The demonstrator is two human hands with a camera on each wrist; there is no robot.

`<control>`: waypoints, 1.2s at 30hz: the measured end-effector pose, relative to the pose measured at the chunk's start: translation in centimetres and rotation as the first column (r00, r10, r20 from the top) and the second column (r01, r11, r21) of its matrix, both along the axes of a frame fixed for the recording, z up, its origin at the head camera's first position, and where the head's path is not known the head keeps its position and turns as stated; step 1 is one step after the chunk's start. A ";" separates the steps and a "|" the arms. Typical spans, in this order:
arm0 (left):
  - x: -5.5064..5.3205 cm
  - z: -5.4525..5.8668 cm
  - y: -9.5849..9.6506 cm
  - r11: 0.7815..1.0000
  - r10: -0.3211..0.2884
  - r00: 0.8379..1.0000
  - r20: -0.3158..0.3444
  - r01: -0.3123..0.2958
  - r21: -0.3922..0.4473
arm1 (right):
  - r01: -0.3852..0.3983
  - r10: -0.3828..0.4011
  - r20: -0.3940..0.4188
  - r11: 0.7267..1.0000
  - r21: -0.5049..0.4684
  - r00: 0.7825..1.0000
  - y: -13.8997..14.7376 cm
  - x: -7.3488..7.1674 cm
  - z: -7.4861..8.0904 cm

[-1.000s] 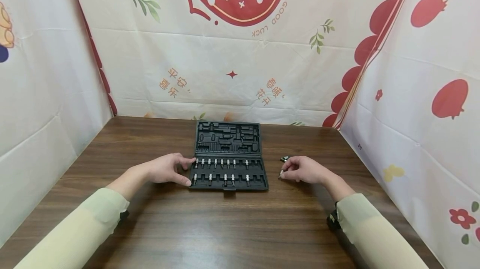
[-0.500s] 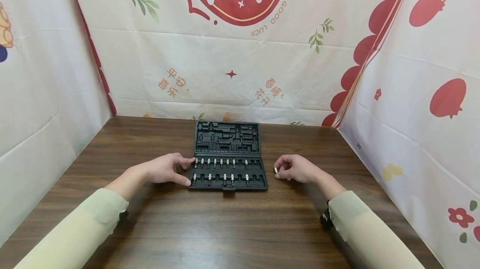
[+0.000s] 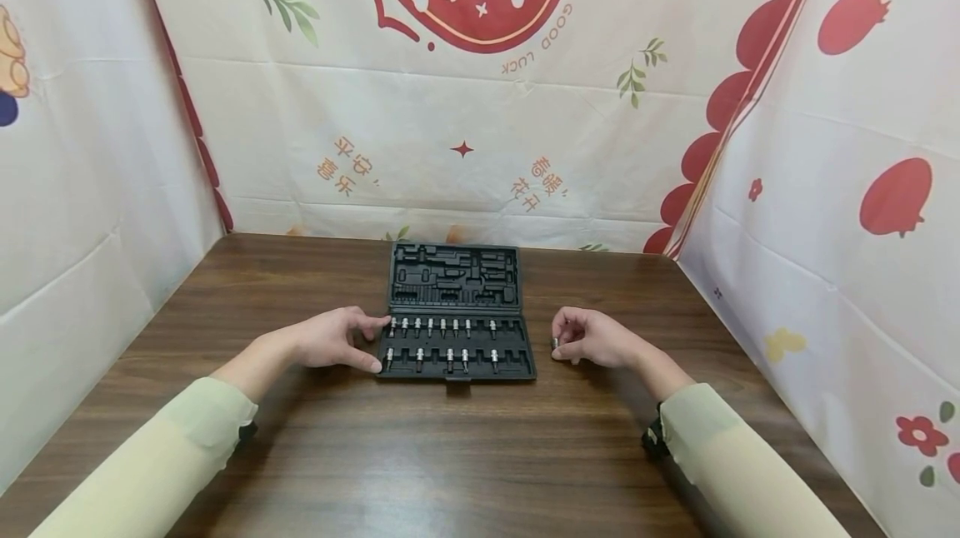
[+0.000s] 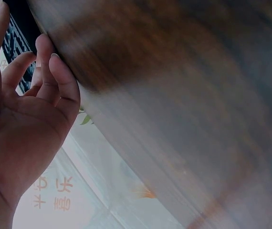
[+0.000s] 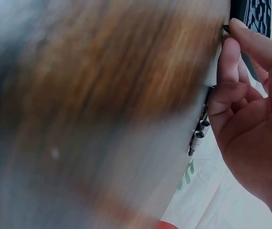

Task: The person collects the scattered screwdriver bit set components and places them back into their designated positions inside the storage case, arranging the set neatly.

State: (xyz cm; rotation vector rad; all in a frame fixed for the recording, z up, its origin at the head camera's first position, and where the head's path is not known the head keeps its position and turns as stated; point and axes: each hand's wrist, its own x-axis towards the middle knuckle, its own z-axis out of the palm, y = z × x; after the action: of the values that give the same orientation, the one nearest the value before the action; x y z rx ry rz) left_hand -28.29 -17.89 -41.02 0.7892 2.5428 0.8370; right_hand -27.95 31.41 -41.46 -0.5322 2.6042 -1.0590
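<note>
Hanging behind case (image 3: 455, 311), printed cloth (image 3: 420, 105)

The left arm (image 3: 150, 459) and right arm (image 3: 753, 467) reach forward from the lower corners of the head view, angling inward, both in pale sleeves (image 3: 191, 417) that end short of the bare wrists (image 3: 667, 371). The hands are well apart and nearly level. The left hand (image 3: 333, 340) has its thumb (image 3: 363, 360) and forefinger (image 3: 371, 325) spread and pointing inward; its wrist view shows the palm, with the other fingers gently bent. The right hand (image 3: 600, 338) pinches with thumb and fingertips, its remaining fingers folded toward the palm.
</note>
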 end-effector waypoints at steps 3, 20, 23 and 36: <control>0.0 0.0 0.0 1.000 0.000 1.000 0.003 0.000 -0.002 | -0.007 0.007 0.001 1.000 -0.008 1.000 0.1 0.1 0.0; -0.1 -0.1 0.0 1.000 -0.003 1.000 -0.002 0.003 -0.010 | 0.115 -0.120 -0.030 0.984 -0.136 0.992 -0.9 -0.2 0.8; -0.1 0.0 0.0 1.000 -0.002 1.000 0.001 0.002 -0.010 | 0.150 -0.157 -0.024 0.973 -0.178 0.987 -1.4 -0.3 1.1; 0.0 0.1 0.0 1.000 -0.003 1.000 -0.008 0.003 -0.013 | 0.183 -0.188 -0.004 0.957 -0.224 0.982 -3.9 -0.7 2.2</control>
State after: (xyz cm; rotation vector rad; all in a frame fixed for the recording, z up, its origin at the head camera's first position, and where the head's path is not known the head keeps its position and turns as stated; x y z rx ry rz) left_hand -28.31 -17.86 -40.97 0.7936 2.5514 0.8172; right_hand -28.69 27.49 -39.30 -0.3540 2.6132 -1.4250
